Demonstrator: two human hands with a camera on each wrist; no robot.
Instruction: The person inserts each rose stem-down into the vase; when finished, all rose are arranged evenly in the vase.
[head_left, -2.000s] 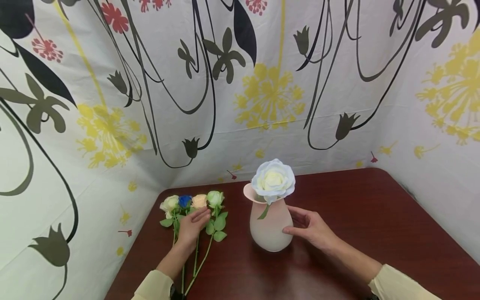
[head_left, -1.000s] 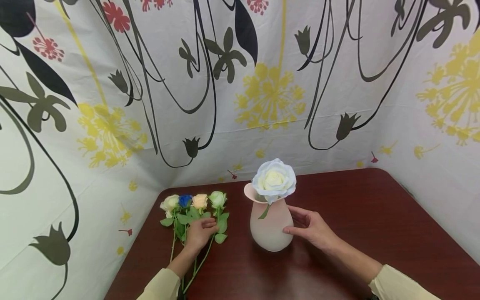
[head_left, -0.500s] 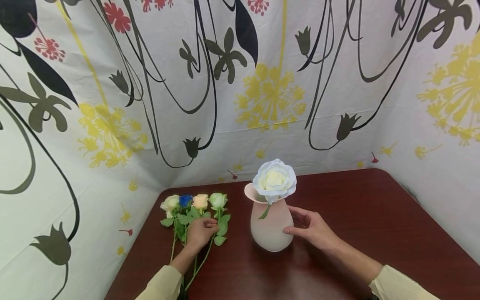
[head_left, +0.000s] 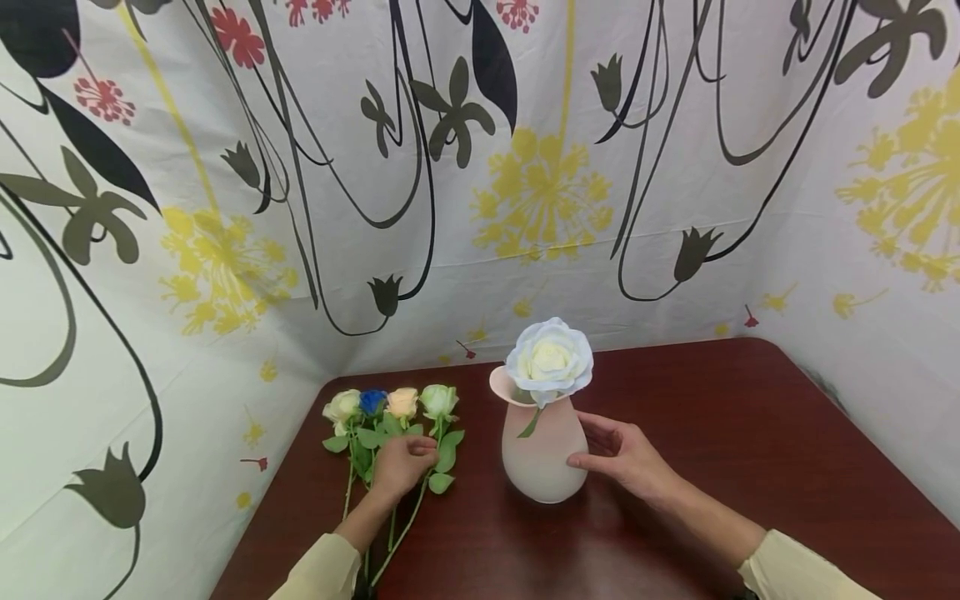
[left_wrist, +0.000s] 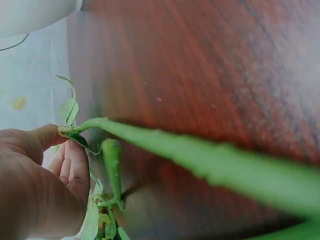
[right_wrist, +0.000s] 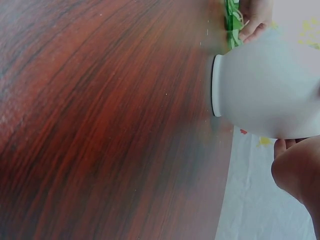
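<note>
- A pink vase (head_left: 542, 454) is seen upright near the middle of a dark red wooden bench (head_left: 750, 467), with a large white rose (head_left: 549, 360) resting in its mouth.
- The right hand (head_left: 626, 458) is laid against the vase's right side, its fingers (head_left: 592, 425) loosely curved around the body.
- Four small roses (head_left: 390, 404), cream, blue, peach and pale green, are laid side by side on the bench, left of the vase.
- The left hand (head_left: 399, 467) is placed over their stems, and one green stem (left_wrist: 112, 165) is pinched between thumb and curled fingers (left_wrist: 72, 167).
- A flower-printed cloth (head_left: 480, 167) is hung behind the bench.
</note>
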